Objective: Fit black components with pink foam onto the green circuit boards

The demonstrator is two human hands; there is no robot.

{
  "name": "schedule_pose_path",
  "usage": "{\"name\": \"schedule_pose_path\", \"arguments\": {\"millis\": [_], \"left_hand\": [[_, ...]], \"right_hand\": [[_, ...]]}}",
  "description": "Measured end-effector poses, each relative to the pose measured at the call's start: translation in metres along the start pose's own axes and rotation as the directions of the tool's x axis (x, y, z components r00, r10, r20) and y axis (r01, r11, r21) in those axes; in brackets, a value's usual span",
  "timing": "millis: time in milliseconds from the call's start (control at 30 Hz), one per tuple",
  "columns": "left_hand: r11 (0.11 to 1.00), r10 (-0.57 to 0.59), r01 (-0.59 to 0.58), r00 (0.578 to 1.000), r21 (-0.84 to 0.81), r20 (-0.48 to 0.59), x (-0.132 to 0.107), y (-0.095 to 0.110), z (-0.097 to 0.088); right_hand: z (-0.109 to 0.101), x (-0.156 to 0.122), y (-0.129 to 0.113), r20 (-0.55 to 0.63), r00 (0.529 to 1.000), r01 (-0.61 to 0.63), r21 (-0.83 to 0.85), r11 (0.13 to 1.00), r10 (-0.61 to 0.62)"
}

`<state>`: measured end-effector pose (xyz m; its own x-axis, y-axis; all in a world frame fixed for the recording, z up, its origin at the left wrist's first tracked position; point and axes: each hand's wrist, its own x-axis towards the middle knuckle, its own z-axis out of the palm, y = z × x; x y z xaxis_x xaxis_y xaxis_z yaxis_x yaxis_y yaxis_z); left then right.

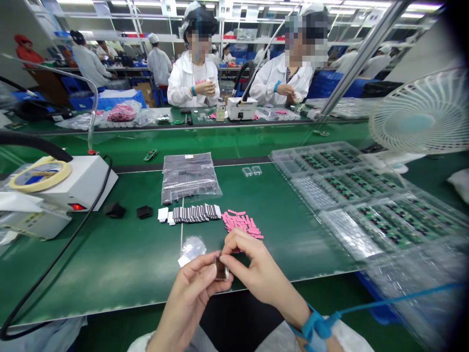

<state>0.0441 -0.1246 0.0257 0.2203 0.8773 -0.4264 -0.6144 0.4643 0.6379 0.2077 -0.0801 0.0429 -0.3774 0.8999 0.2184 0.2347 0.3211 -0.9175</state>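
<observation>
Between my hands, above the front edge of the green table, is a small square part with a dark face and a clear, shiny rim (222, 270). My left hand (196, 283) grips it from the left and below. The thumb and fingertips of my right hand (249, 259) are pinched at its top edge; whether they hold a separate piece is too small to tell. Just beyond lie a heap of pink strips (242, 222), a row of white and dark pads (196, 213) and a crumpled clear film (193, 248).
Clear trays of green circuit boards (366, 195) fill the right side, with a white fan (417, 117) behind. A bag of dark strips (188, 176) lies ahead. On the left stands a white machine (86, 183) with a black cable. A blue wrist strap cord (395, 296) trails right from my wrist. Co-workers sit opposite.
</observation>
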Motion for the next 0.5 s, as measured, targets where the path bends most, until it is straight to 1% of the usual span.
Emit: {"name": "schedule_pose_path", "arguments": {"millis": [100,167,200,267,300,333,433,500], "left_hand": [[1.0,-0.003,0.003,1.0,-0.003,-0.01,-0.001,0.0,0.0],[1.0,-0.001,0.0,1.0,-0.005,-0.019,-0.002,0.001,0.002],[1.0,0.001,-0.002,1.0,-0.007,-0.019,-0.002,0.002,0.003],[1.0,0.002,-0.003,1.0,-0.019,-0.019,-0.002,0.003,0.004],[1.0,0.002,-0.003,1.0,-0.03,-0.021,-0.002,0.004,0.004],[0.999,0.003,-0.004,1.0,-0.046,-0.025,-0.001,0.004,0.004],[0.995,-0.008,0.004,0.999,-0.1,-0.033,-0.001,0.006,0.002],[0.991,-0.021,0.016,0.999,-0.131,-0.038,-0.002,0.006,0.0]], "right_hand": [[-0.004,0.005,0.0,0.033,0.996,-0.085,0.083,0.993,0.083],[-0.01,0.013,0.002,0.045,0.994,-0.102,0.084,0.991,0.098],[-0.014,0.019,0.004,0.039,0.995,-0.09,0.039,0.995,0.088],[-0.021,0.033,0.011,0.015,0.999,-0.04,-0.125,0.991,0.042],[-0.024,0.042,0.015,0.011,1.0,-0.011,-0.22,0.976,0.014],[-0.025,0.05,0.02,0.016,1.0,0.007,-0.277,0.961,-0.002],[-0.024,0.069,0.034,0.049,0.999,0.028,-0.348,0.937,-0.011],[-0.022,0.074,0.04,0.064,0.998,0.035,-0.372,0.927,-0.012]]}}
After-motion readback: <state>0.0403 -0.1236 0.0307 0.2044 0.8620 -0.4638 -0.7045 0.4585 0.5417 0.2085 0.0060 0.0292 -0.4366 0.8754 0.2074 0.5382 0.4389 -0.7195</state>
